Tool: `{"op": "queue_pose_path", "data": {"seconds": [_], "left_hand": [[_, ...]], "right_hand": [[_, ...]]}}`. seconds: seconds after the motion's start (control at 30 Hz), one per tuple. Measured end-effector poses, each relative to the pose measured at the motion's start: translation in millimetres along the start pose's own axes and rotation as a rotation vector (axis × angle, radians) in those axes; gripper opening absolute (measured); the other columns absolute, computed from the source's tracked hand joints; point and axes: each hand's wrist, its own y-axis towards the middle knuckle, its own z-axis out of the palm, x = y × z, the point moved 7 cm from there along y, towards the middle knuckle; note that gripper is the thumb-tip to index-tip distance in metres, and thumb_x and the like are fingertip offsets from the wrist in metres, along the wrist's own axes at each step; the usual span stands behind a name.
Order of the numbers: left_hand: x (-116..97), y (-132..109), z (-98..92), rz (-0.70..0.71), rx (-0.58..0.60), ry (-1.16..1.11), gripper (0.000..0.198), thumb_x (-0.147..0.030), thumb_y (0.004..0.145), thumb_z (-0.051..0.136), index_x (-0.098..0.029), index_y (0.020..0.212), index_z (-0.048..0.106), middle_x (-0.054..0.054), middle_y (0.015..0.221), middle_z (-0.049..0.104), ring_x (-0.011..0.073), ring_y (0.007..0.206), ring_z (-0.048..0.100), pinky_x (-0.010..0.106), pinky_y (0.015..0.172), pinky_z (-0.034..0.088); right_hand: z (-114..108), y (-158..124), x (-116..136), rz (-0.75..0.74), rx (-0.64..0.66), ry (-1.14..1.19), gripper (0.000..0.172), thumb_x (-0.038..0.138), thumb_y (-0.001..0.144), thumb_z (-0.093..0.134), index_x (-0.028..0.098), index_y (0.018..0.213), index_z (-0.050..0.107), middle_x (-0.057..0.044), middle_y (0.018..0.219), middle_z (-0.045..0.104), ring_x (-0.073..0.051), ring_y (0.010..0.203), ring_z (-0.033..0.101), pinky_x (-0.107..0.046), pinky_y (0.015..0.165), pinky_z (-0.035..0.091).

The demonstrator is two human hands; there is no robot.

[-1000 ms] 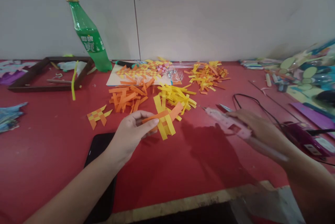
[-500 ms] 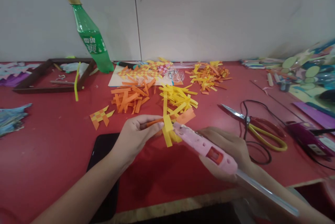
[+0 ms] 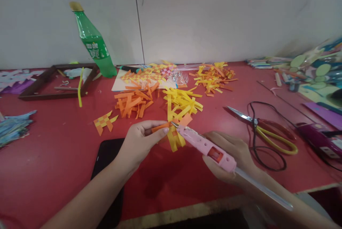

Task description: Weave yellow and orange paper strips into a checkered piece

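Note:
Between the thumb and fingers of my left hand [image 3: 145, 138] is a small piece of woven orange and yellow paper strips [image 3: 175, 140], its ends sticking out to the right. My right hand [image 3: 232, 154] is wrapped around a pink hot glue gun [image 3: 204, 145]. A clear glue stick [image 3: 267, 191] juts from its back end. The metal nozzle meets or nearly meets the strips beside my left thumb; actual contact I cannot tell. Just beyond lie a pile of yellow strips [image 3: 184, 100] and a pile of orange strips [image 3: 132, 102]. A woven paper fish [image 3: 105, 122] lies to the left.
A black phone [image 3: 108, 157] lies under my left forearm. Scissors [image 3: 264, 129] and a dark cord [image 3: 253, 143] are at the right. A green bottle [image 3: 97, 49] stands at the back, beside a brown frame [image 3: 53, 95]. More folded paper pieces [image 3: 213, 77] lie near the wall.
The glue gun's nozzle has shifted slightly left and now shows against the strips. The yellow strip that stood up in front of it has moved aside or folded down. The view has shifted slightly.

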Motion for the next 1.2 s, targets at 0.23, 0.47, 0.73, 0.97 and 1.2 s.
{"op": "queue_pose_path", "data": {"seconds": [0.23, 0.47, 0.73, 0.97, 1.2], "left_hand": [[2.1, 2.8, 0.8, -0.023, 0.009, -0.066, 0.03, -0.032, 0.066, 0.084, -0.017, 0.09, 0.076, 0.006, 0.088, 0.078, 0.0158, 0.076, 0.071, 0.026, 0.074, 0.058], [-1.8, 1.0, -0.2, -0.005, -0.009, -0.032, 0.027, -0.034, 0.066, 0.084, -0.018, 0.087, 0.076, 0.003, 0.083, 0.077, 0.0117, 0.073, 0.068, 0.02, 0.068, 0.057], [1.5, -0.9, 5.2, -0.047, 0.043, -0.044, 0.022, -0.029, 0.071, 0.081, -0.018, 0.089, 0.075, 0.002, 0.085, 0.077, 0.0119, 0.075, 0.07, 0.02, 0.069, 0.058], [0.1, -2.4, 10.9, -0.039, 0.129, 0.054, 0.026, -0.028, 0.076, 0.075, -0.017, 0.1, 0.073, 0.004, 0.089, 0.076, 0.0151, 0.076, 0.07, 0.021, 0.063, 0.058], [-2.1, -2.7, 11.4, 0.002, 0.148, 0.109, 0.022, -0.027, 0.078, 0.073, -0.018, 0.099, 0.074, 0.004, 0.087, 0.076, 0.0114, 0.072, 0.067, 0.015, 0.055, 0.052]], "right_hand": [[2.0, -4.8, -5.3, -0.033, 0.035, -0.062, 0.015, 0.023, 0.08, 0.053, 0.024, 0.094, 0.054, -0.004, 0.074, 0.064, -0.018, 0.059, 0.06, -0.029, 0.053, 0.043], [-9.2, -9.4, -11.4, -0.078, 0.068, -0.103, 0.011, 0.027, 0.092, 0.048, 0.024, 0.099, 0.056, -0.006, 0.079, 0.068, -0.02, 0.066, 0.066, -0.031, 0.057, 0.047], [-24.7, -25.1, -25.6, -0.086, 0.024, -0.1, 0.017, 0.026, 0.095, 0.046, 0.024, 0.109, 0.056, -0.006, 0.078, 0.067, -0.02, 0.068, 0.065, -0.032, 0.06, 0.048], [-7.1, -11.4, -10.7, -0.141, 0.139, -0.049, 0.025, 0.032, 0.1, 0.035, 0.021, 0.098, 0.057, -0.006, 0.073, 0.065, -0.017, 0.061, 0.061, -0.031, 0.055, 0.045], [-6.9, -7.1, -5.1, -0.188, 0.137, -0.04, 0.025, 0.029, 0.1, 0.034, 0.018, 0.092, 0.055, -0.006, 0.071, 0.064, -0.016, 0.058, 0.058, -0.029, 0.054, 0.042]]}}
